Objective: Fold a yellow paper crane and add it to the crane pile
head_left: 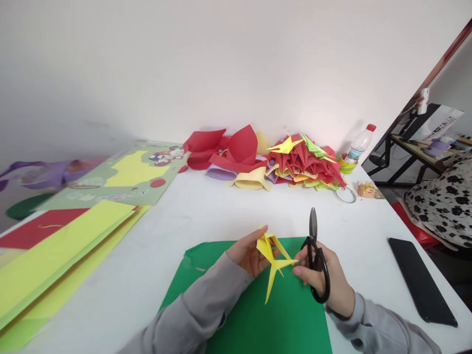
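Note:
My left hand point(252, 253) is closed on a folded yellow paper piece point(275, 265) with pointed tips, held above a green sheet point(273, 314). Black-handled scissors point(313, 246) are in my right hand point(330, 275), with the blades together and pointing up and away from me. The fingertips of that hand are close to one yellow tip; whether they pinch it I cannot tell.
Folded paper pieces point(302, 167) and red paper shapes point(241, 147) are heaped along the wall. Nearby stand a bottle point(357, 147) and a tape roll point(345, 195). A black phone-like slab point(422, 280) lies right, yellow-green paper point(70, 255) left. A person's patterned clothing point(442, 201) shows far right.

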Demonstrator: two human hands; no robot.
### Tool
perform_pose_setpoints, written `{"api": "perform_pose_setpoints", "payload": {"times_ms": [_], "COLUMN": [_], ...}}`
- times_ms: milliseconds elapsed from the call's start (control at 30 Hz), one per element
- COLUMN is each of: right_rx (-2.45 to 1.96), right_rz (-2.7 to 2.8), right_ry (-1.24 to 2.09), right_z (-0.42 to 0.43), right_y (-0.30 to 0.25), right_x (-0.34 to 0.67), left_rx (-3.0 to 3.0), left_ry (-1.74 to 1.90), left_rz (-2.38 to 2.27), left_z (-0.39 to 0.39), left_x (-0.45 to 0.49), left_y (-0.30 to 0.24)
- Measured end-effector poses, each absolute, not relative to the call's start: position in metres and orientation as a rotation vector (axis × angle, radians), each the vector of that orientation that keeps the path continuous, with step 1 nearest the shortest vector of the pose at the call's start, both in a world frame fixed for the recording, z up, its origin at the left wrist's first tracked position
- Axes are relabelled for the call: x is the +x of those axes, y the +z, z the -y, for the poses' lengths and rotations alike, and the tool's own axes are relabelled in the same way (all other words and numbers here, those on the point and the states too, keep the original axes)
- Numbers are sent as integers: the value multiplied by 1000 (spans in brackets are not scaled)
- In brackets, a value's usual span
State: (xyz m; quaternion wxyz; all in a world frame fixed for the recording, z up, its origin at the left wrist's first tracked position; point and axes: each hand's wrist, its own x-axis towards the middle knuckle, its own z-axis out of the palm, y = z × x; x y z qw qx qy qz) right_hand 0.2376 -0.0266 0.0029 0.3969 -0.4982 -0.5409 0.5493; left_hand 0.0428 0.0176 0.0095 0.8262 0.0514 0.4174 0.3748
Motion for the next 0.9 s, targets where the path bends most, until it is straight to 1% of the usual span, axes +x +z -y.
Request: {"api": "perform_pose_setpoints", "payload": {"times_ms": [233,333,567,733,900], "right_rx": [-1250,-1269,-1263,-1224,-1227], "right_rz": [1317,1313,1314,1249,1199], "right_ry": [1368,1302,1245,1286,1465], "right_z": [29,29,26,23,21], "right_y": [3,5,5,8,13], "right_x": [237,237,237,237,235], "left_rx": [160,199,251,331,410], "left_ry": [764,789,771,772,750], "left_rz": [-967,-969,-965,-949,-895], "left_z": [-14,-14,-15,-17,-17], "left_x": [52,52,49,48,47], "left_y": [16,18,14,5,2]}}
